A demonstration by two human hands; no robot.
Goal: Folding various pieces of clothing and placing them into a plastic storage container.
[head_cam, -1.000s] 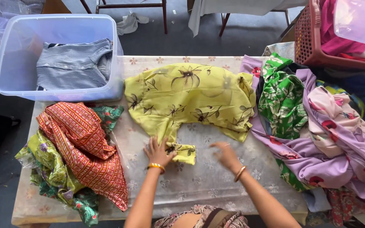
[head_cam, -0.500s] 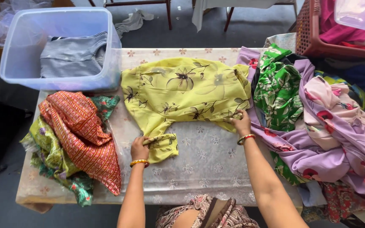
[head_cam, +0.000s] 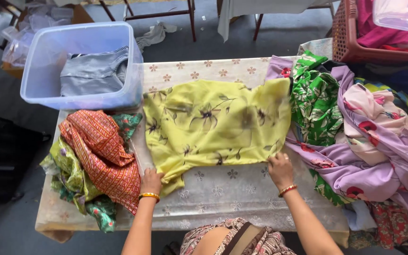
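A table point(head_cam: 204, 208) covered with a pale cloth printed with small flowers stands on a grey floor, and everything else sits around the yellow flowered garment point(head_cam: 213, 125) spread flat at its middle. In the last second that garment has gone from a bunched, crooked heap to a wide, fairly even rectangle: its near edge now runs almost straight, and the cloth reaches further toward the pile at its right. The work in hand appears to be the smoothing and squaring of the piece, and it looks close to lying flat. The left hand point(head_cam: 151, 182) has moved out to the garment's near left corner, its fingers closed on a fold of the fabric; the right hand point(head_cam: 279, 169) has come to the near right edge and lies there with fingers curled, though whether it pinches the cloth or merely presses it I cannot tell. Beyond the garment's far left corner is a clear plastic bin point(head_cam: 38, 80) holding a folded grey item point(head_cam: 93, 73). Left of the garment lies an orange patterned cloth point(head_cam: 102, 151) over green ones; right of it, a heap of green and lilac fabrics point(head_cam: 355, 141), cut off by the frame. The garment's right edge is blurred.
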